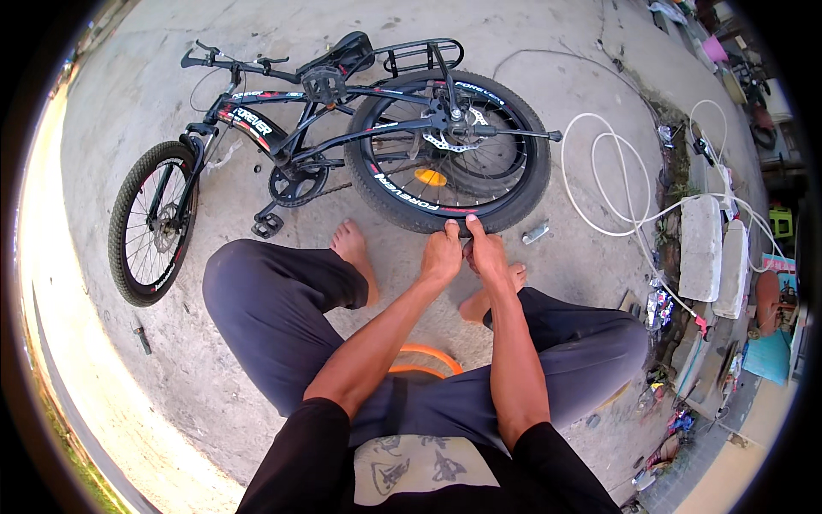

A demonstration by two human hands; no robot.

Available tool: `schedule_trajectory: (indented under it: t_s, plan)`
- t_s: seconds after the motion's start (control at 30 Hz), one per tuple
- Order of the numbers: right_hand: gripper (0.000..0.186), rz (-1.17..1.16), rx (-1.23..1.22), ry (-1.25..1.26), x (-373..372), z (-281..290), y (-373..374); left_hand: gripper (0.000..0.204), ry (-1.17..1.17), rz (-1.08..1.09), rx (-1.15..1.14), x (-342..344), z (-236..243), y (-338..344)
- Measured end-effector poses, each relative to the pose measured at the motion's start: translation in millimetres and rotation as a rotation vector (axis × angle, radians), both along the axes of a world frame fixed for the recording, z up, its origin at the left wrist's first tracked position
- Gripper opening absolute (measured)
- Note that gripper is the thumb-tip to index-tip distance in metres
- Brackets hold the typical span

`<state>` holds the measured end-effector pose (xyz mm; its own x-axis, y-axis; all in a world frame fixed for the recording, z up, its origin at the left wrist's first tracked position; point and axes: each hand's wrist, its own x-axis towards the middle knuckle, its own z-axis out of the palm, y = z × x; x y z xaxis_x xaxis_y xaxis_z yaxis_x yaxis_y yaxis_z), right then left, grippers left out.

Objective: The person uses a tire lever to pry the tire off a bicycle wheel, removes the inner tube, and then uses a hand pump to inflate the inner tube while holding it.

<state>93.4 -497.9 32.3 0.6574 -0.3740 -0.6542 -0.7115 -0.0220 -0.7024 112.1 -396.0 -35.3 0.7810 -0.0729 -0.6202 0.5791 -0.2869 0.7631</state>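
Note:
A black bicycle [257, 128] lies on its side on the concrete. Its rear wheel is nearest me, and I sit barefoot before it. My left hand [442, 255] is closed on the near edge of the rear tyre [390, 204], thumb pressed up by the rim. Close beside it, my right hand [488, 254] grips the same edge, its thumb also on the tyre by the rim. The fingers of both hands curl under and are mostly hidden. Spokes, a brake disc [454, 140] and a yellow reflector [431, 177] show inside the wheel.
Right of the wheel lies a small pale tube [535, 232]. A white hose [591, 221] loops toward concrete blocks [700, 248] and litter at the right. Behind my forearms is part of an orange ring [437, 352]. A small dark object [141, 337] lies near the front wheel [154, 224].

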Motion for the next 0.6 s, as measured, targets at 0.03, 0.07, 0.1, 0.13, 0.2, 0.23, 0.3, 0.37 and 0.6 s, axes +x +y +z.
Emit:
schedule_trajectory:
  t_s: [0.03,0.07,0.1,0.13,0.2,0.23,0.3,0.37,0.6]
  plan:
    - [0.064,-0.003,0.006,0.008,0,-2,-3,0.072,0.008,-0.003,0.006,-4,6,2]
    - [0.06,-0.016,0.04,-0.034,0,-4,-10,0.071,0.088,-0.007,-0.099,-7,11,3]
    - [0.056,-0.029,0.078,-0.08,1,-4,-14,0.071,0.163,-0.01,-0.202,-8,21,6]
    - [0.052,-0.033,0.053,-0.088,1,-1,-17,0.067,0.219,0.063,-0.241,-10,42,10]
    - [0.052,-0.03,0.057,-0.096,2,2,-19,0.061,0.248,0.212,-0.24,-5,57,26]
    - [0.053,-0.029,0.047,-0.094,1,3,-23,0.056,0.287,0.359,-0.251,-3,62,34]
    - [0.055,-0.008,0.07,-0.097,0,-2,-25,0.056,0.309,0.357,-0.263,9,63,43]
    - [0.058,-0.037,0.005,-0.077,0,-2,-18,0.054,0.257,0.334,-0.243,12,57,41]
    - [0.061,0.073,-0.183,0.032,2,13,-17,0.047,0.157,0.289,-0.343,-6,44,-1]
